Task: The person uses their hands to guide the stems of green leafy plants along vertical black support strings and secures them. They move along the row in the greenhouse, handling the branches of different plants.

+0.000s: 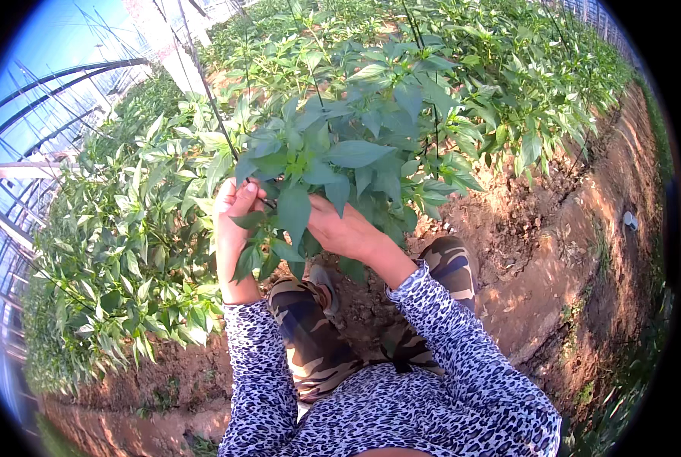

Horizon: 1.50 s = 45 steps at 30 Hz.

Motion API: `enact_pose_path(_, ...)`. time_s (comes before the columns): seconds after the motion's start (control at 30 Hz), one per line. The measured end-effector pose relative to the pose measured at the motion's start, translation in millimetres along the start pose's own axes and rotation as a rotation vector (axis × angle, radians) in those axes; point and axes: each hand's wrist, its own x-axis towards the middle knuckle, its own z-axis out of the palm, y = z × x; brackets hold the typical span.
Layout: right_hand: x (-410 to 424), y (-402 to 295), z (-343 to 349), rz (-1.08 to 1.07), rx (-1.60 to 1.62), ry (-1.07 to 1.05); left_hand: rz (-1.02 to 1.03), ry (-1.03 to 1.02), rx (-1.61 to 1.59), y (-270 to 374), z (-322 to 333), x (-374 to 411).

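A leafy green pepper plant (359,153) stands directly before me. My left hand (239,200) pinches a thin dark string (220,121) between thumb and fingers at the plant's left side; the string runs up from there. My right hand (340,225) reaches into the foliage from the right, its palm side partly turned up. Leaves cover its fingertips, so whether they grip a stem cannot be told. A small leafy shoot (266,243) hangs between the two hands.
Rows of pepper plants (140,228) spread to the left and ahead, with more dark strings rising among them. Bare brown soil (512,297) lies to the right, where a small white object (630,220) rests. A pale post (172,51) and greenhouse frame bars (60,77) stand at the upper left.
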Motion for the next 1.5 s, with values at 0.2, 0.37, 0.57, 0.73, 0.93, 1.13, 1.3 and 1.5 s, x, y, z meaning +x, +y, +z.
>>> enact_pose_path(0.2, -21.3, -6.0, -68.2, 0.285, 0.373, 0.232, 0.224, 0.453, 0.054, -15.1, -40.5, -40.7)
enact_pose_path(0.37, -1.4, 14.3, -97.5, 0.227, 0.376, 0.419, -0.215, 0.1, 0.233, -39.7, 33.7, -103.9)
enact_pose_path(0.57, 90.4, 35.4, -67.7, 0.279, 0.334, 0.157, 0.176, -0.186, 0.265, -20.6, 121.4, -48.0)
enact_pose_path(0.73, 143.4, 85.7, -42.7, 0.393, -0.126, -0.446, 0.275, 0.053, 0.362, -35.3, 128.8, 13.4)
enact_pose_path(0.93, 128.3, 83.9, -38.2, 0.427, -0.117, -0.354, 0.354, 0.482, 0.579, -63.6, 68.0, 39.0)
enact_pose_path(1.13, 86.7, 139.4, -54.4, 0.501, 0.419, -0.048, 0.238, 0.354, 0.166, -7.4, 82.0, 56.1)
enact_pose_path(1.3, 63.1, 141.2, -65.4, 0.441, 0.469, 0.045, 0.439, 0.108, 0.12, 3.5, 139.0, 106.0)
enact_pose_path(1.5, 59.5, 127.2, -75.5, 0.608, 0.638, 0.21, 0.169, -0.27, -0.055, 20.5, 151.8, 144.7)
